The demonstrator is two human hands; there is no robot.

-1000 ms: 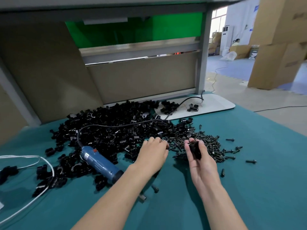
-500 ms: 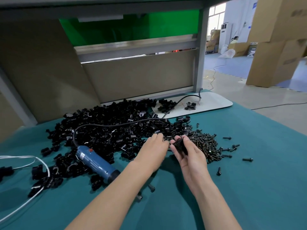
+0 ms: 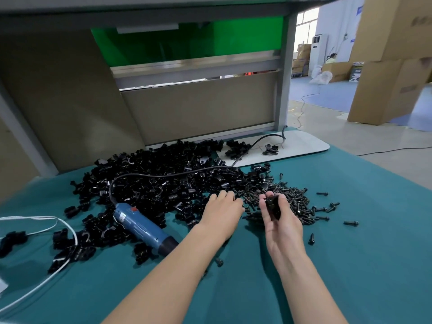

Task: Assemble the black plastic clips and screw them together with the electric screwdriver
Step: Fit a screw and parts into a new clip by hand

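A big heap of black plastic clips (image 3: pixel 159 183) covers the back left of the teal table (image 3: pixel 350 265). To its right lies a pile of black screws (image 3: pixel 292 202). My right hand (image 3: pixel 280 225) holds a black clip (image 3: pixel 272 205) upright between thumb and fingers, just in front of the screws. My left hand (image 3: pixel 222 213) lies palm down, its fingertips at the near edge of the screw pile; what they touch is hidden. The blue electric screwdriver (image 3: pixel 142 226) lies on the table left of my left forearm, its black cable looping back over the clips.
A white cord (image 3: pixel 46 220) curls across the left side of the table, near a few stray clips (image 3: pixel 11 239). Loose screws (image 3: pixel 350 222) are scattered to the right. A white board (image 3: pixel 304 146) sits at the back. Cardboard boxes (image 3: pixel 392 66) stand beyond the table.
My right hand brought the clip toward my left hand, then drew it back to the right. My left hand stayed at the edge of the screw pile.
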